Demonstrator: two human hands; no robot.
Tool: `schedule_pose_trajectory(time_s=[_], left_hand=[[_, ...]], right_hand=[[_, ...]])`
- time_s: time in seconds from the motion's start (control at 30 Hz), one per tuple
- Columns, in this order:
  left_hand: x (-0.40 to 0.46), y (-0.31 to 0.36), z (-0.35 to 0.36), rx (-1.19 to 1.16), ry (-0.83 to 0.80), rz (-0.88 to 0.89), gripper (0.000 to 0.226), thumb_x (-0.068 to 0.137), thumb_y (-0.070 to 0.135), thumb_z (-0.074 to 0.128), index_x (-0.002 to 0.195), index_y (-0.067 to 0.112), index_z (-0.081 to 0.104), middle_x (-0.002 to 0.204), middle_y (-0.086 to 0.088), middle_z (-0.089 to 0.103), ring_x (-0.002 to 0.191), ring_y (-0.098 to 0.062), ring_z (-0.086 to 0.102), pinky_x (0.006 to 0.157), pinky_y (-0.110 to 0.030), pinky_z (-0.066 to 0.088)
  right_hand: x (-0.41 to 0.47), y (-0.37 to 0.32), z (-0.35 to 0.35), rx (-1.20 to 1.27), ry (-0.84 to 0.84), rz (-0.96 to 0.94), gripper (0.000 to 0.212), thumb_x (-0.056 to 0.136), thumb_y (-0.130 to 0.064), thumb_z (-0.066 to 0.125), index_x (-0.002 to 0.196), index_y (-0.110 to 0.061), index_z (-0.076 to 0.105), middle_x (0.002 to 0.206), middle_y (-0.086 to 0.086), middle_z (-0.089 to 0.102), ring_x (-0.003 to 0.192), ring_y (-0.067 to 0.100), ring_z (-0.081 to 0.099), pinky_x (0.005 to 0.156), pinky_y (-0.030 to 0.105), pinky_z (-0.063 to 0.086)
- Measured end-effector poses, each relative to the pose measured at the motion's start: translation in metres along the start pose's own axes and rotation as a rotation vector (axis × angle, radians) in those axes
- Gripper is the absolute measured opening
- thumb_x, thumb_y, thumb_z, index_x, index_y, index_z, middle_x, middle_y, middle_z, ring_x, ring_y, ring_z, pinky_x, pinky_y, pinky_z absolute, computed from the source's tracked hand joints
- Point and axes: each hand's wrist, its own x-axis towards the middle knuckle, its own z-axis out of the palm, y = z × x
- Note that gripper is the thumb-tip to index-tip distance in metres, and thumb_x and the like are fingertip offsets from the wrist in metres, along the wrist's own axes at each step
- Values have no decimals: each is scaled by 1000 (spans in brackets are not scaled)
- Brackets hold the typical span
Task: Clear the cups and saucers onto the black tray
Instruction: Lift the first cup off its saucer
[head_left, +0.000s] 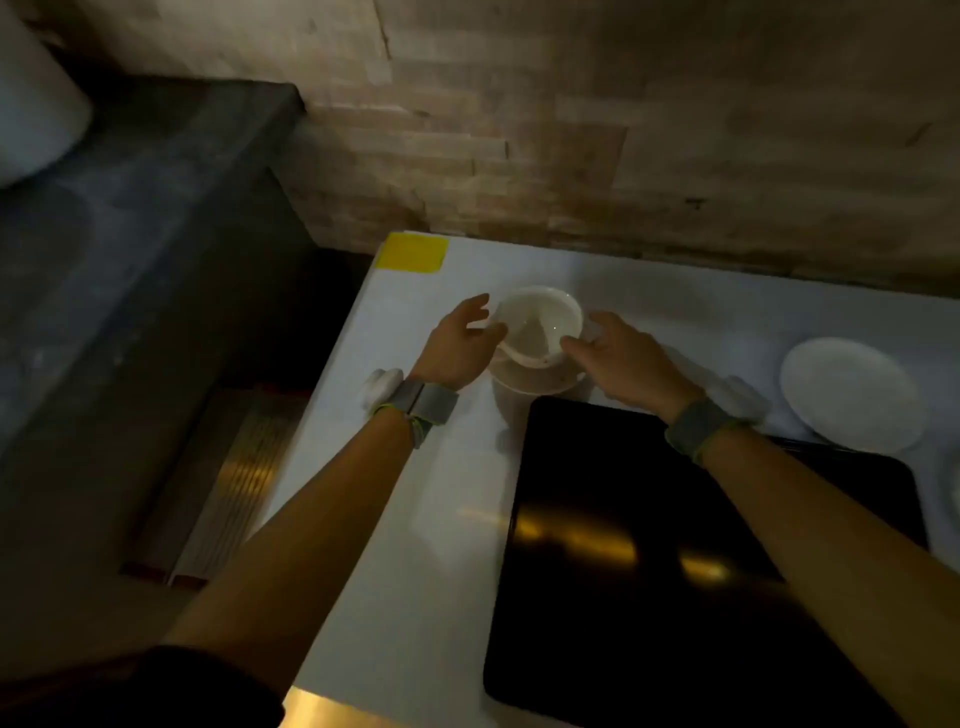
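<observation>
A white cup stands on a white saucer on the white table, just beyond the far left corner of the black tray. My left hand touches the cup's left side with fingers spread. My right hand grips the cup's right side near the rim, and the cup looks tilted and slightly lifted off the saucer. A second white saucer lies at the right, past the tray's far right corner. The tray's surface is bare and glossy.
The white table meets a brick wall at the back. A yellow tape patch marks its far left corner. To the left the floor drops away beside a dark counter. Another white rim peeks in at the right edge.
</observation>
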Motion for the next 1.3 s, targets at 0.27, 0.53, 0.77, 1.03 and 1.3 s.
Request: schedule_pose_trajectory(time_s=[0.27, 0.53, 0.77, 1.03, 1.3], left_hand=[[11, -11, 6, -39, -33, -23, 50, 92, 11, 63, 141, 9, 51, 133, -20, 61, 121, -35, 60, 96, -40, 50], [11, -16, 5, -97, -31, -6, 47, 88, 10, 66, 134, 18, 60, 116, -17, 70, 97, -19, 63, 89, -36, 52], [-13, -20, 11, -151, 4, 49, 53, 88, 2, 63, 139, 16, 55, 110, -11, 68, 97, -19, 64, 86, -33, 52], [-72, -21, 33, -272, 118, 26, 56, 89, 9, 66, 142, 18, 52, 126, -12, 67, 106, -22, 68, 97, -45, 56], [-123, -23, 61, -388, 209, -16, 49, 86, 18, 71, 131, 32, 55, 113, 8, 68, 100, -4, 69, 87, -27, 59]], right_hand=[[6, -2, 23, 294, -14, 104, 48, 88, -47, 55, 132, -34, 43, 99, -3, 67, 56, 22, 70, 42, 29, 53], [8, -4, 26, 497, -10, 132, 43, 93, -21, 50, 135, -25, 42, 88, 10, 68, 48, 22, 67, 40, 31, 54], [4, -9, 18, 516, 3, 142, 45, 90, -11, 44, 133, -23, 48, 90, 12, 68, 57, 28, 72, 50, 41, 61], [-12, -5, 3, 464, -27, 102, 51, 88, -12, 46, 138, -26, 48, 111, 20, 65, 65, 34, 73, 60, 47, 62], [-44, 12, -4, 358, -41, 12, 51, 88, -17, 51, 138, -27, 50, 134, 14, 55, 66, 32, 74, 61, 48, 62]])
